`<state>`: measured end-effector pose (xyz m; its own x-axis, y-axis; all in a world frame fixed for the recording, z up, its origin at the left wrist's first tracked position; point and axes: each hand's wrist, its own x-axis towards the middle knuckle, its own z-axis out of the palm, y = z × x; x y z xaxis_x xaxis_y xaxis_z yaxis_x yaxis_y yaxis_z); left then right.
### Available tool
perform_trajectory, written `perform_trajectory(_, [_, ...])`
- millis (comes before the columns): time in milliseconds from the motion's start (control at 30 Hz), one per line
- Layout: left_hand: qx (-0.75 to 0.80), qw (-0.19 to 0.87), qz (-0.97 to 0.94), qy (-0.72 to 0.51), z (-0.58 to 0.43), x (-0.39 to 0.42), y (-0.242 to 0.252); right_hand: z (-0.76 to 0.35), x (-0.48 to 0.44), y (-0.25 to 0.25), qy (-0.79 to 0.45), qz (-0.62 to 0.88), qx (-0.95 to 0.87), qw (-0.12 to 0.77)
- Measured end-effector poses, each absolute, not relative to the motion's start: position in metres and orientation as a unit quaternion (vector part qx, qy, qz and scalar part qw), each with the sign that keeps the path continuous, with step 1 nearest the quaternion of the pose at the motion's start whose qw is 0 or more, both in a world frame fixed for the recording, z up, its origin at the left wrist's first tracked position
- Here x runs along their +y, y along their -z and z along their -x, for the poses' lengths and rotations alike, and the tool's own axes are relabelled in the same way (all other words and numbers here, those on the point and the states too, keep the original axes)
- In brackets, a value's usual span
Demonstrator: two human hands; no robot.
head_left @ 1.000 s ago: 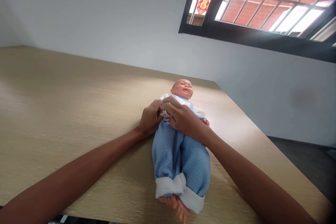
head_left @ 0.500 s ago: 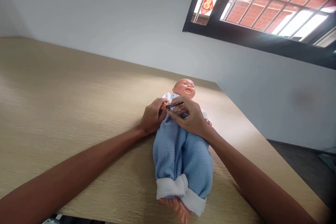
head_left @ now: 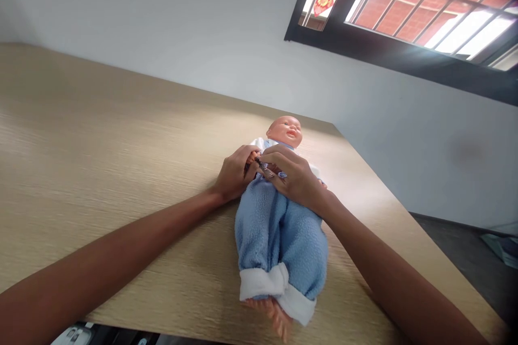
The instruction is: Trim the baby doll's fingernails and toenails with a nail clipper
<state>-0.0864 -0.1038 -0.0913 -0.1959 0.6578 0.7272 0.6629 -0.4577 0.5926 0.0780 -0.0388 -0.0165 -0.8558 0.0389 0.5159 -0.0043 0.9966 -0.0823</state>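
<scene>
Left hand: the left hand is closed on the doll's hand, pinching it between thumb and fingers, apparently to keep the tiny fingers steady and exposed.
Right hand: the right hand grasps a small metal tool, thumb below and fingers above, presumably so that a squeeze can work it.
Metal tool: its tip points out of the right hand towards the left, at or very near the doll's fingers; largely covered by the grip, it looks like a nail clipper, but contact cannot be confirmed.
Doll: the doll lies on its back beneath and between both hands, head beyond them, feet on the wearer's side; this puts its arm within easy reach.
Trousers: the blue trousers, with turned-up white cuffs, extend from below the right hand towards the wearer.
Table: the wooden table lies under the doll and spreads left of the left hand, giving firm backing.
Window: the barred window is well beyond the right hand.
</scene>
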Motion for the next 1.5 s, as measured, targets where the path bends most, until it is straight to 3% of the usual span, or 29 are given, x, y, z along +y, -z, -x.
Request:
perform_trajectory(233, [-0.528, -0.001, 0.629, 0.570, 0.086, -0.105, 0.089, -0.080, -0.054, 0.006, 0.102, 0.016, -0.980, 0.168])
perform_trajectory(467, [-0.523, -0.005, 0.631, 0.573, 0.086, -0.106, 0.087, -0.079, -0.057, 0.003, 0.129, 0.016, -0.983, 0.131])
perform_trajectory(667, [-0.519, -0.003, 0.633, 0.574, 0.086, -0.106, 0.088, -0.077, -0.052, 0.005, 0.039, 0.016, -0.988, 0.150])
perform_trajectory(967, [-0.528, 0.014, 0.635, 0.564, 0.087, -0.103, 0.092, -0.072, -0.035, 0.020, -0.227, 0.154, -0.911, 0.308])
perform_trajectory(1133, [-0.528, 0.011, 0.640, 0.558, 0.086, -0.104, 0.092, -0.079, -0.035, -0.005, -0.277, 0.170, -0.913, 0.246])
perform_trajectory(1500, [-0.532, 0.007, 0.638, 0.556, 0.085, -0.107, 0.088, -0.107, -0.022, -0.037, -0.202, 0.201, -0.949, 0.134])
